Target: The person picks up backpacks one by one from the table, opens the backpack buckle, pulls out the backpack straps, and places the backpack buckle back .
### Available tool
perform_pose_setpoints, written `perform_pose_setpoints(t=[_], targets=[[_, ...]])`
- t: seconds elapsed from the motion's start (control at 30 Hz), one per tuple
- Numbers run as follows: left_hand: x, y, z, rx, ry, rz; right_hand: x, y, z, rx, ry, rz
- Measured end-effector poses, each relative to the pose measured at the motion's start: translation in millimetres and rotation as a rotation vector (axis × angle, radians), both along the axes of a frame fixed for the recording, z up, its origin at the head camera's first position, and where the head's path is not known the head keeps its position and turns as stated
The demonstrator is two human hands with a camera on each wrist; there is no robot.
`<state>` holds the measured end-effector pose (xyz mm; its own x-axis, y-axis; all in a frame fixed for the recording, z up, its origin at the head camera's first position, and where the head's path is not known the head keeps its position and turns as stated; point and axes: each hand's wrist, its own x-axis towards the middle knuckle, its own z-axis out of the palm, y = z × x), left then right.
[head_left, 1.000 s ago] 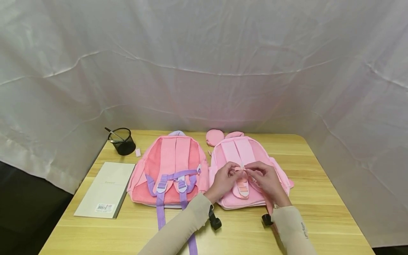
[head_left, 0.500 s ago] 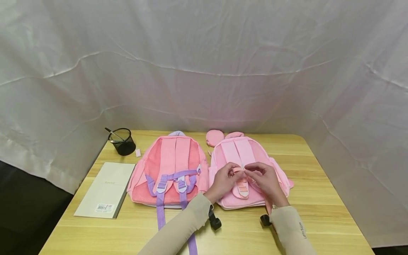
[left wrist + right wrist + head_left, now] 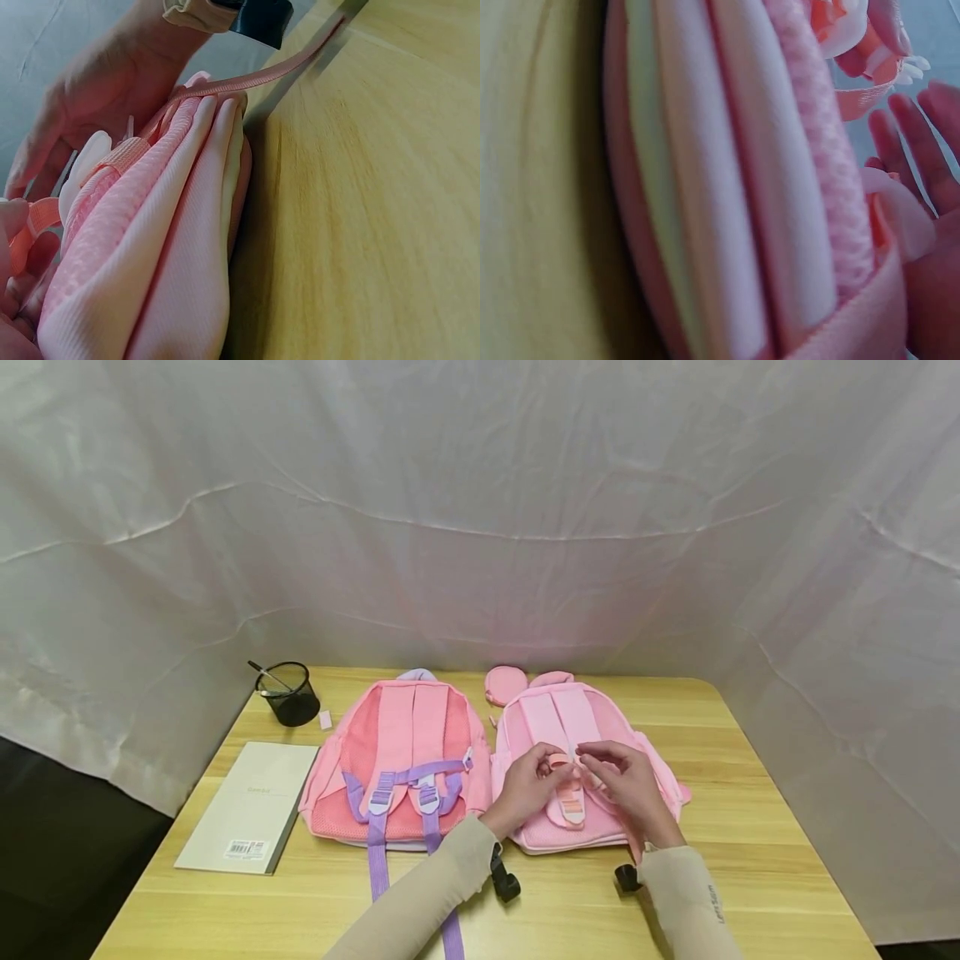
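A pale pink backpack (image 3: 525,831) lies with its shoulder straps (image 3: 576,714) facing up. My left hand (image 3: 528,787) pinches an orange strap (image 3: 558,762) above it. At that strap's end, white buckle prongs (image 3: 910,70) stick out past the left fingers in the right wrist view. My right hand (image 3: 628,783) faces it, thumb and forefinger nearly meeting round a small pale buckle piece, mostly hidden by the fingers. Its other fingers (image 3: 919,142) are stretched out. Below the hands sits a white strap adjuster (image 3: 573,816) with orange webbing.
A darker pink backpack (image 3: 457,718) with purple straps (image 3: 378,860) lies at the left. Further left are a notebook (image 3: 247,802), an eraser (image 3: 325,719) and a black mesh pen cup (image 3: 296,703). A round pink pouch (image 3: 506,684) lies behind.
My fingertips, close together a second ago, now stand slightly further apart, the right ones a little to the right. The backpacks and other things have not visibly moved.
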<state>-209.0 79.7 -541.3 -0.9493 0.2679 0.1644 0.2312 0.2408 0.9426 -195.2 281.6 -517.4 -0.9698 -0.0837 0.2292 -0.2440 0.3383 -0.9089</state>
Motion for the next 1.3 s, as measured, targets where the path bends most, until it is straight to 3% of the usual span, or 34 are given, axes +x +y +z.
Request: perform_pose_setpoints(t=[0.13, 0.3, 0.5, 0.67, 1.1, 1.3], targets=[[-0.4, -0.3, -0.6, -0.022, 0.029, -0.003, -2.1, -1.3, 4.4, 0.049, -0.002, 0.053], [0.8, -0.8, -3.5, -0.029, 0.040, -0.009, -3.9, -1.4, 2.9, 0.090, 0.014, 0.039], [1.4, 1.8, -2.8, 0.037, 0.034, 0.027, -5.5, -4.2, 1.0, 0.008, 0.027, -0.024], [1.0, 4.5, 1.6, -0.012, 0.047, 0.059, -4.5, -4.8, 3.0, -0.049, 0.013, -0.071], [1.7, 5.4, 1.8, -0.111, 0.073, 0.044, -5.5, -6.2, 0.6, -0.079, 0.027, -0.063], [2.4, 5.6, 0.0, -0.147, 0.103, 0.023, -4.5, -7.6, 2.2, -0.124, -0.034, -0.091]])
